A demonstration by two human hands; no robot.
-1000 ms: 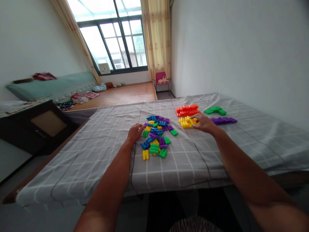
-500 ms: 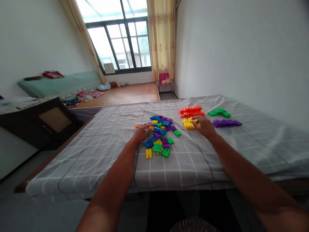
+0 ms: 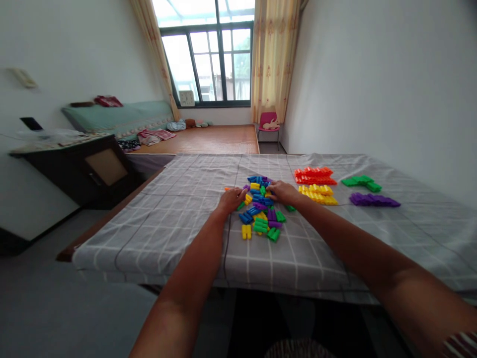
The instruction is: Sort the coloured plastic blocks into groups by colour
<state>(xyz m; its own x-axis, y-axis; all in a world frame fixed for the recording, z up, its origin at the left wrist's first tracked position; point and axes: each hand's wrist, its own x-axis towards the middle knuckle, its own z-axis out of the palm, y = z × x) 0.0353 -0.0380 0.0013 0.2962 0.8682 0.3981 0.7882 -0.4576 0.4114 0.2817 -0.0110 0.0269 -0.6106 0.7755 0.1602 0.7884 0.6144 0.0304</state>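
A mixed pile of blue, green, yellow and purple plastic pieces (image 3: 261, 200) lies on the checked cloth. At its left edge is my left hand (image 3: 233, 199), fingers bent, with a small purple piece (image 3: 246, 188) at the fingertips. My right hand (image 3: 282, 191) reaches into the pile's upper right side with curled fingers; what they touch is too small to make out. To the right lie sorted groups: orange-red pieces (image 3: 315, 176), yellow pieces (image 3: 318, 194), green pieces (image 3: 362, 182) and a purple row (image 3: 374, 200).
The grey checked cloth (image 3: 149, 233) covers the bed or table before me. A dark cabinet (image 3: 106, 164) stands at the left. Farther back are a low wooden platform (image 3: 219, 138), a pink chair (image 3: 269, 119) and a window. A white wall rises at the right.
My right hand has moved left from the yellow group to the mixed pile. My left hand remains at the pile's left edge, now with a purple piece at its fingertips. The view has shifted.
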